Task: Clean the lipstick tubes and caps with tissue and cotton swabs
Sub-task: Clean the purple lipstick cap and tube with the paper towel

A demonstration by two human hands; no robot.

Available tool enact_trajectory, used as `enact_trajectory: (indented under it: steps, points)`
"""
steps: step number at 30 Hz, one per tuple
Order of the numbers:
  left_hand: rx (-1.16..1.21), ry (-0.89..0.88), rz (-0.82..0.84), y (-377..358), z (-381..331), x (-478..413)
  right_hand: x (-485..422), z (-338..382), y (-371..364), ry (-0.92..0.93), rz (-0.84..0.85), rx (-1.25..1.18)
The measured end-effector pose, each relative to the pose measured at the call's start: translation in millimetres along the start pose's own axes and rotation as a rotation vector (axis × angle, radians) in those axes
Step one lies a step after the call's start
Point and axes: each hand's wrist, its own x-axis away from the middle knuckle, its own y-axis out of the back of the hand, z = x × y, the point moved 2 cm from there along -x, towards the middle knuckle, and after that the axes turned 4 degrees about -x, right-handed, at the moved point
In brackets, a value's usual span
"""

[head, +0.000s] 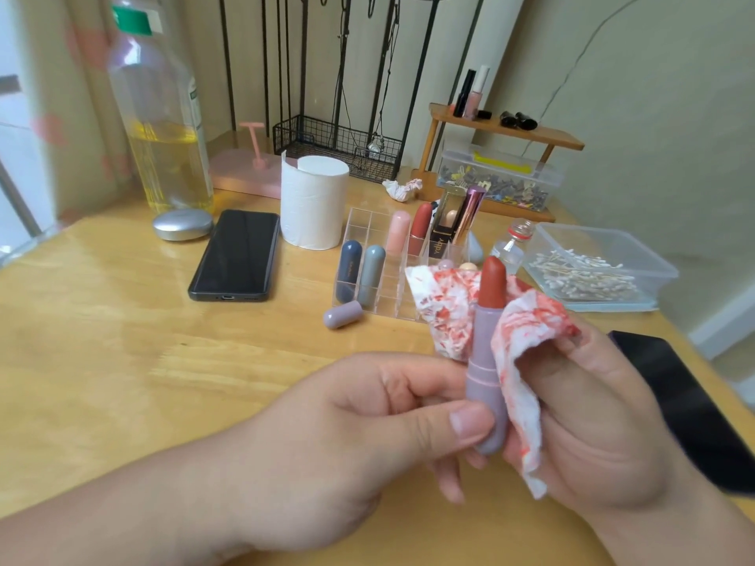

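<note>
My left hand [367, 426] pinches the base of an open lilac lipstick tube [486, 361], held upright with its brick-red stick extended. My right hand [584, 410] holds a red-stained tissue [519, 332] wrapped against the tube's right side. The lilac cap [342, 314] lies on the table beside a clear acrylic organizer [367, 222] holding several capped lipsticks. A clear tub of cotton swabs [592, 271] sits at the right. A roll of tissue [313, 202] stands behind the organizer.
A black phone [235, 255] lies left of the roll, with a silver compact [183, 224] and a tall bottle of yellowish liquid [159, 116] behind it. A crumpled used tissue [402, 189], a small glass bottle [510, 247], a wooden shelf [506, 128] and a wire basket [339, 147] stand at the back.
</note>
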Motion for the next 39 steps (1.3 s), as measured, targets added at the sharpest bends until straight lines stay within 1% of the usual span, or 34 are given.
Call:
enact_trajectory:
  steps: [1, 2, 3, 4, 5, 6, 7, 8, 10, 11, 13, 15, 17, 20, 21, 23, 25, 27, 28, 30, 32, 35, 37, 39]
  points:
    - [-0.007, -0.016, -0.053, -0.9, 0.7, -0.6, -0.5, -2.2, 3.3, 0.006, -0.004, -0.017]
    - [-0.017, -0.032, -0.116, -2.1, 1.3, -1.1, 0.6, 0.4, -1.9, 0.005, 0.066, -0.067]
    - [-0.027, -0.048, -0.181, -3.2, 2.6, -1.1, -0.3, -4.6, -0.6, 0.005, 0.217, -0.123]
    - [-0.03, -0.056, -0.243, -4.2, 3.7, -0.5, 0.7, -6.4, -1.3, 0.001, 0.263, -0.179]
    - [-0.029, -0.062, -0.295, -4.9, 4.8, 0.4, 1.3, -8.5, 1.1, 0.002, 0.27, -0.188]
    - [-0.029, -0.066, -0.335, -5.4, 5.2, 1.4, 1.1, -6.9, -1.0, -0.012, 0.237, -0.164]
    - [-0.042, -0.071, -0.359, -5.6, 5.5, 2.0, 0.0, -7.5, 3.0, 0.003, 0.18, -0.074]
    - [-0.053, -0.074, -0.372, -6.0, 5.6, 2.5, 0.8, -0.1, -1.0, 0.052, 0.1, 0.079]
    - [-0.056, -0.074, -0.381, -4.8, 6.4, 4.0, -0.5, 9.2, -0.3, 0.11, 0.052, 0.214]
    - [-0.054, -0.079, -0.376, -4.0, 6.2, 5.2, -1.9, 7.8, 2.8, 0.108, 0.113, 0.232]
    - [-0.06, -0.099, -0.349, -4.0, 1.9, 6.4, -4.9, 0.1, 14.7, 0.077, 0.201, 0.182]
    - [-0.058, -0.119, -0.349, -3.9, -2.9, 6.5, -5.9, -4.2, 25.8, 0.096, 0.187, 0.128]
    - [-0.069, -0.129, -0.417, -2.9, -4.8, 6.9, -4.3, -5.2, 26.8, 0.11, 0.155, 0.105]
    - [-0.13, -0.149, -0.476, -1.3, -6.7, 7.4, -3.6, -4.3, 24.9, 0.06, 0.089, 0.026]
    - [-0.137, -0.143, -0.458, 0.6, -5.8, 7.8, -4.1, -5.5, 24.1, 0.05, 0.078, 0.035]
    - [-0.13, -0.089, -0.337, 3.3, -3.3, 6.7, -4.9, -5.6, 22.2, 0.073, 0.083, 0.046]
    - [-0.07, -0.02, -0.19, 2.9, -1.0, 6.1, -5.6, -3.7, 17.6, 0.104, 0.195, -0.008]
    - [-0.022, 0.016, -0.108, -0.2, -1.7, 5.8, -6.2, -3.0, 14.4, 0.041, 0.315, -0.132]
    - [-0.029, 0.016, -0.095, -1.6, -2.3, 5.5, -6.8, -2.5, 15.6, -0.005, 0.322, -0.16]
    - [-0.06, 0.003, -0.121, -1.4, -1.0, 5.7, -6.5, -1.0, 19.3, -0.011, 0.272, -0.115]
    - [-0.109, -0.025, -0.177, -0.3, 1.0, 6.6, -5.2, 1.9, 18.1, 0.057, 0.266, -0.015]
    - [-0.216, -0.042, -0.264, -4.2, 1.8, 10.3, -2.9, 8.5, 11.2, 0.143, 0.161, 0.155]
    - [-0.307, -0.066, -0.355, -9.4, -0.2, 13.8, 0.0, 12.0, 4.0, 0.183, 0.13, 0.168]
    - [-0.376, -0.134, -0.452, -12.6, -3.9, 16.1, 2.1, 12.9, 1.6, 0.204, 0.104, 0.139]
